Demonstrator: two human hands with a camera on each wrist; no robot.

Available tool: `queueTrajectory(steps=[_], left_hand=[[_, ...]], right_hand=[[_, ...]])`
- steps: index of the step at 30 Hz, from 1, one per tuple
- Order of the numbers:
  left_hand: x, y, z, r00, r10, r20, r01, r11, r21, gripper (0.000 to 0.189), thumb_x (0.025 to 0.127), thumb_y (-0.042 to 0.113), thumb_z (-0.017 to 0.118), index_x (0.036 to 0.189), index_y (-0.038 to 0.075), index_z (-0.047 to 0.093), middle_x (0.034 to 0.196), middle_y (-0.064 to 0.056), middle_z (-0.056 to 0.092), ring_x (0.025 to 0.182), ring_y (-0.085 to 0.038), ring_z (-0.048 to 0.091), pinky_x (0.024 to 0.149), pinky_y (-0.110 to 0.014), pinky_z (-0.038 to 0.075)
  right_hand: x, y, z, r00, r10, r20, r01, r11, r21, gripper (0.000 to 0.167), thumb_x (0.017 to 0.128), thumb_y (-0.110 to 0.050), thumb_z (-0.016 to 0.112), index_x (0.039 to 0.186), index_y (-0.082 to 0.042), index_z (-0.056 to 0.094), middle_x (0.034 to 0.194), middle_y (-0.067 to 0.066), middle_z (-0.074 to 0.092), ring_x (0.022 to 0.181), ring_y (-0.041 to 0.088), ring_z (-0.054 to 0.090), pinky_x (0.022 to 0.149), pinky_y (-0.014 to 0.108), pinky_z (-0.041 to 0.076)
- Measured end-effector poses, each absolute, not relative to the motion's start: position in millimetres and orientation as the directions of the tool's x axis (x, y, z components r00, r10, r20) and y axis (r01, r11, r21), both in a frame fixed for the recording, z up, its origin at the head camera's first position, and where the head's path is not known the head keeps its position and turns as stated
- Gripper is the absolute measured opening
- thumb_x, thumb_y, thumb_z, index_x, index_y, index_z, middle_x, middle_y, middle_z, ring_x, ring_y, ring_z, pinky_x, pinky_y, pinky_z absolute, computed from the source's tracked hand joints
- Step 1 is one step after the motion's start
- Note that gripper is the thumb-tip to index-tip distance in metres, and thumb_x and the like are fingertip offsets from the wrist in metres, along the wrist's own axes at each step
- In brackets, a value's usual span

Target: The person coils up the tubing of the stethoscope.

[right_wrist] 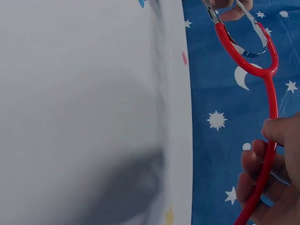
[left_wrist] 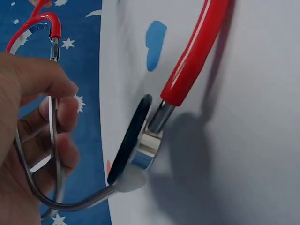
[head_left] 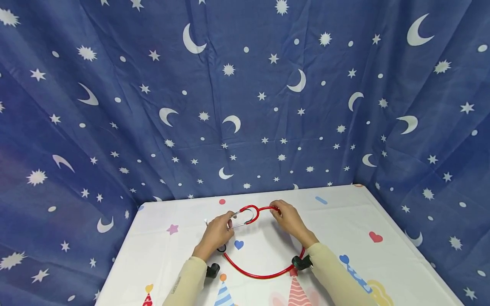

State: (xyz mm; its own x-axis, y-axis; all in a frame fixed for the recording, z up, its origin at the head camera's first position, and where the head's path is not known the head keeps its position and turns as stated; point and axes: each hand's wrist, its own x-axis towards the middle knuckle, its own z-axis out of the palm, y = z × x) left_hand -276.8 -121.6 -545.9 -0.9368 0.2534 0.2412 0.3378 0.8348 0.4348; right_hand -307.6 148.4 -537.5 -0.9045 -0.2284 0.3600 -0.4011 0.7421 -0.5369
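Note:
A red stethoscope (head_left: 264,277) is held over the table by both hands. The left hand (head_left: 217,233) grips its metal ear tubes (left_wrist: 53,126), with thumb and fingers curled round them. Near that wrist is the chest piece (left_wrist: 133,145), with a dark rim; beside it a pale eartip (left_wrist: 131,180) ends one ear tube. To the right, the right hand (head_left: 289,219) pinches the red tubing just past the Y-shaped fork (right_wrist: 268,72). From there the tubing loops down under the right forearm and back toward the chest piece; the forearm hides part of it.
The table (head_left: 383,263) wears a white cloth printed with hearts, stars and party hats. Behind and at both sides hangs a blue curtain (head_left: 252,106) with moons and stars. Black wrist devices (head_left: 212,270) sit at both forearms, the right one close to the tubing.

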Motion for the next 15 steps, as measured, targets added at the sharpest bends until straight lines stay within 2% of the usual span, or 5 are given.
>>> queueTrajectory(steps=[6, 15], left_hand=[[-269.4, -124.1, -535.1, -0.918, 0.271, 0.289, 0.381, 0.806, 0.453, 0.046, 0.079, 0.008, 0.076, 0.122, 0.019, 0.063, 0.078, 0.011, 0.064, 0.061, -0.004, 0.047, 0.057, -0.021, 0.038], [-267.6, -126.2, -524.5, -0.898, 0.251, 0.361, 0.396, 0.818, 0.418, 0.047, 0.080, 0.014, 0.081, 0.122, 0.021, 0.063, 0.073, 0.013, 0.065, 0.059, -0.001, 0.047, 0.057, -0.021, 0.038]], right_hand=[[-302.6, 152.6, -529.0, -0.896, -0.217, 0.388, -0.412, 0.732, -0.543, 0.009, 0.093, -0.017, 0.068, 0.102, -0.015, 0.068, 0.090, -0.003, 0.066, 0.073, 0.010, 0.053, 0.068, 0.027, 0.046], [-301.3, 153.8, -519.8, -0.860, -0.224, 0.459, -0.463, 0.721, -0.515, 0.010, 0.094, -0.021, 0.067, 0.103, -0.015, 0.068, 0.084, -0.005, 0.065, 0.069, 0.007, 0.050, 0.064, 0.024, 0.043]])
